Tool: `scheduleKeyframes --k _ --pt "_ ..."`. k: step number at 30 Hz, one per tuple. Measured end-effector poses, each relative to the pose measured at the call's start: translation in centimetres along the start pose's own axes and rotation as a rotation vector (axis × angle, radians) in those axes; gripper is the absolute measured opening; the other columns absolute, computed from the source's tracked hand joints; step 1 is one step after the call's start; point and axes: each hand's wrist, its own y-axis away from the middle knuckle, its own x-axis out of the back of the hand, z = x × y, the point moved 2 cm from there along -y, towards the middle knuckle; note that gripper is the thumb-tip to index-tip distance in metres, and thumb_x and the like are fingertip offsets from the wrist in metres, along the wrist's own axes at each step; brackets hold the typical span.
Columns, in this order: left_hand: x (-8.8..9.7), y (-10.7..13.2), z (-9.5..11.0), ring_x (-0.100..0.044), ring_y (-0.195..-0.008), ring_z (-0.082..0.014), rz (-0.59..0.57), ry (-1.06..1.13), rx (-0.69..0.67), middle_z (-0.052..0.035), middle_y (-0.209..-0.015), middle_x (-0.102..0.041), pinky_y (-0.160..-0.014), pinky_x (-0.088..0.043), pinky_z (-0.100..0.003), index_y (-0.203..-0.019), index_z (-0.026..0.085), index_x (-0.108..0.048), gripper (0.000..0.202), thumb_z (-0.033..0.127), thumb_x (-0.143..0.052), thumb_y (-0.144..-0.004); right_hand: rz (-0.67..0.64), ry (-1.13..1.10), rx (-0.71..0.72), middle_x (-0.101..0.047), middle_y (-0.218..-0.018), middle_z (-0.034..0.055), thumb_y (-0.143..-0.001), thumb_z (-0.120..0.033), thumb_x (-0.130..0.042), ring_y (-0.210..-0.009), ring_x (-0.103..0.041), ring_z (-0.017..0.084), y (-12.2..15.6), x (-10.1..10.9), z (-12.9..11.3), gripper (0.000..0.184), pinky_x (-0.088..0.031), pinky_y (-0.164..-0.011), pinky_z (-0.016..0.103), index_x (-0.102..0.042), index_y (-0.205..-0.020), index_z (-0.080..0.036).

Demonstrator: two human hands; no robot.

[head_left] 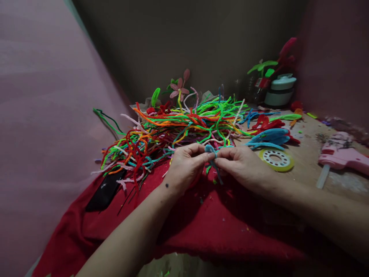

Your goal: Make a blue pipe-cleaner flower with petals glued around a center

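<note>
While both hands (186, 164) pinch fuzzy blue stem (210, 148), top seems looped, tail dangling.

The left forearm (129, 231) and right forearm (311, 204) are bare and smooth, narrowing toward the wrist. A small, dark, roundish spot (167, 185) marks the left wrist (170, 194). The left grip (186, 164) and right grip (245, 163) are bare too, with slender fingers (227, 153).

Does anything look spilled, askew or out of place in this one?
Yes: the pipe cleaners lie in a tangled heap, some straying onto the red cloth. Small scraps litter the cloth near the blue piece held by the left hand and right hand. Nothing looks clearly damaged.
</note>
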Motion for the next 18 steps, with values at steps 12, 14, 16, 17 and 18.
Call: scheduleKeyframes --k 12,14,16,17,18 --pt "-0.6 0.1 -0.7 -0.037 -0.037 -0.0033 0.004 -0.065 -0.054 0.0059 -0.045 -0.049 -0.038 -0.027 -0.016 -0.066 0.013 -0.058 0.017 0.027 -0.066 -0.070 0.010 0.084 0.003 -0.052 -0.044 -0.0047 -0.068 -0.011 -0.042 -0.039 -0.044 0.006 0.1 -0.3 -0.3 0.020 -0.032 -0.039 0.016 -0.055 -0.053 -0.017" --pt "-0.7 0.1 -0.7 -0.036 -0.037 -0.0032 0.007 -0.072 -0.073 0.0063 -0.045 -0.048 -0.038 -0.027 -0.016 -0.065 0.014 -0.057 0.016 0.027 -0.064 -0.071 0.014 0.089 0.000 -0.051 -0.043 -0.0053 -0.069 -0.011 -0.041 -0.038 -0.045 0.007 0.3 -0.3 -0.2 0.020 -0.032 -0.039 0.016 -0.055 -0.056 -0.017" --pt "-0.8 0.1 -1.0 -0.036 -0.039 -0.0034 0.017 -0.107 -0.097 0.0062 -0.046 -0.047 -0.039 -0.027 -0.016 -0.063 0.014 -0.057 0.018 0.028 -0.064 -0.071 0.033 0.126 0.031 -0.052 -0.042 -0.0055 -0.071 -0.011 -0.040 -0.038 -0.048 0.007 0.5 -0.4 -0.2 0.020 -0.033 -0.040 0.017 -0.056 -0.060 -0.017" --pt "-0.8 0.1 -1.1 -0.037 -0.040 -0.0038 0.023 -0.135 -0.107 0.0058 -0.047 -0.047 -0.040 -0.027 -0.016 -0.062 0.014 -0.056 0.018 0.028 -0.064 -0.071 0.051 0.160 0.054 -0.052 -0.043 -0.0054 -0.071 -0.011 -0.041 -0.039 -0.048 0.008 0.6 -0.4 -0.3 0.019 -0.034 -0.041 0.017 -0.056 -0.061 -0.017" --pt "-0.8 0.1 -1.2 -0.038 -0.042 -0.0042 0.027 -0.160 -0.115 0.0054 -0.048 -0.047 -0.040 -0.028 -0.017 -0.062 0.014 -0.056 0.019 0.029 -0.064 -0.071 0.072 0.203 0.076 -0.052 -0.042 -0.0052 -0.071 -0.010 -0.041 -0.040 -0.049 0.008 0.7 -0.4 -0.3 0.019 -0.034 -0.042 0.018 -0.056 -0.061 -0.017"
